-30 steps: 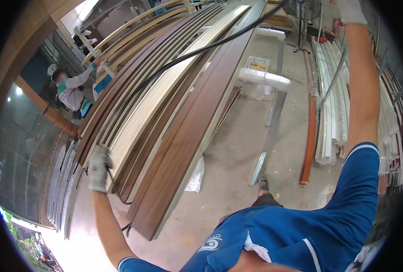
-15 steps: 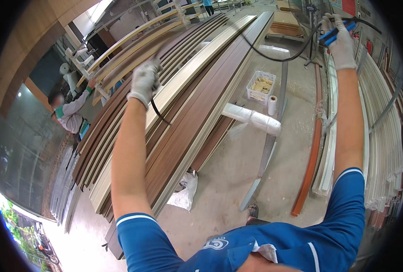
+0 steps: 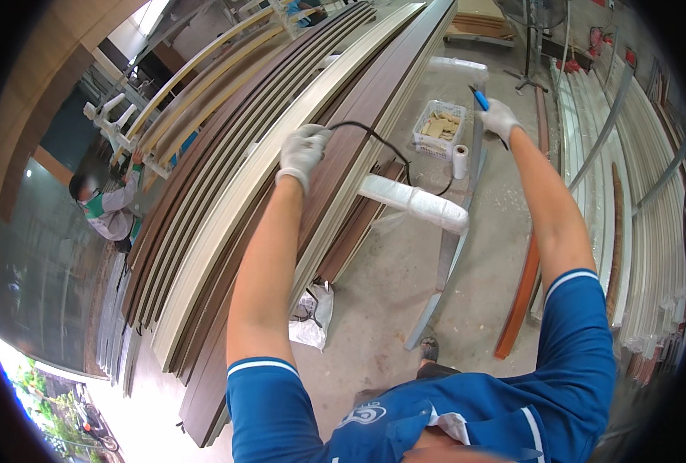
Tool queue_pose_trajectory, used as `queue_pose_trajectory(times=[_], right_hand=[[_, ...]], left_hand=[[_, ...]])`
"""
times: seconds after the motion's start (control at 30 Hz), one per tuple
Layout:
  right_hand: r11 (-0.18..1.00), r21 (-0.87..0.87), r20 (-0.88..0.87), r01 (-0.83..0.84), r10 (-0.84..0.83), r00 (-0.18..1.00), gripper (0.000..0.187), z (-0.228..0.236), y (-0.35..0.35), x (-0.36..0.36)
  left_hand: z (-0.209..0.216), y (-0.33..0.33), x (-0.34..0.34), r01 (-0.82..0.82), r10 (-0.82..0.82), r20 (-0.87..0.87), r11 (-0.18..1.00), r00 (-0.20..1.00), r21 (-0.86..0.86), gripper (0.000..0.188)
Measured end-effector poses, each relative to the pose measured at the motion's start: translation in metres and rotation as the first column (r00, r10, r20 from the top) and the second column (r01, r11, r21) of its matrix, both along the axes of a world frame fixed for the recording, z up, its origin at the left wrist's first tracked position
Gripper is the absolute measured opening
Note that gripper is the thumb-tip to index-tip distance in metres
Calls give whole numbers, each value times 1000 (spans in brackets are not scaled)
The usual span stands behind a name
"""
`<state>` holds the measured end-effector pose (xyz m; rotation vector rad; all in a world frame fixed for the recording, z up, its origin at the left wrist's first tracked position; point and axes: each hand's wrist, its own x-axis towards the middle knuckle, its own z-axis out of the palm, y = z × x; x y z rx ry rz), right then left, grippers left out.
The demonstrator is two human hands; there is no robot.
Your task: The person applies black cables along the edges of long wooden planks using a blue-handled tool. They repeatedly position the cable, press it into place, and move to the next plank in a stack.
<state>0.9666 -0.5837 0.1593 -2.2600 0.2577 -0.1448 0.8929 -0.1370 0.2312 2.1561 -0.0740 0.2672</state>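
Observation:
My left hand (image 3: 303,154), in a whitish work glove, is closed on a thin black rubber-like strip (image 3: 393,147) above the stacked profiles. From my fingers the strip arches right and droops in a loose curve over a white wrapped support arm. My right hand (image 3: 502,120), gloved too, is raised at the right and closed around a slim blue utility knife (image 3: 480,99), its dark tip pointing up and left. Beneath my left hand lie long brown boards (image 3: 343,166) and a cream profile (image 3: 269,181).
A white basket (image 3: 438,137) of tan pieces and a white roll (image 3: 459,162) stand near the wrapped support arm (image 3: 416,202). An orange-brown profile (image 3: 519,301) lies on the floor, with stacked pale profiles (image 3: 652,231) beyond. Another person (image 3: 111,208) works at the left.
My right hand has come down and inward with the knife. My left hand has moved right, and the black strip that stretched toward my right hand now hangs slack between them.

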Motion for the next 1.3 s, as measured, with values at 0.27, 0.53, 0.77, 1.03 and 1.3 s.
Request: queue_pose_trajectory(times=[0.27,0.53,0.77,1.03,1.3], right_hand=[[944,329,25,-23,15,1000,31,-98,-30,-69],[917,391,-15,84,-85,996,45,-156,-55,-162],[795,556,-157,242,-186,970,41,-210,-89,-227],[498,863,106,78,-331,938,38,-136,90,-283],[691,721,273,-60,-203,940,33,-27,296,-327]], left_hand=[[-27,-65,-21,-33,-126,105,474,986,880,20],[17,43,-95,44,-211,164,731,964,680,48],[38,318,-246,-84,215,-59,599,975,796,67],[-43,612,-429,-230,555,-165,571,815,788,94],[-91,673,-408,-251,512,-255,722,820,645,68]])
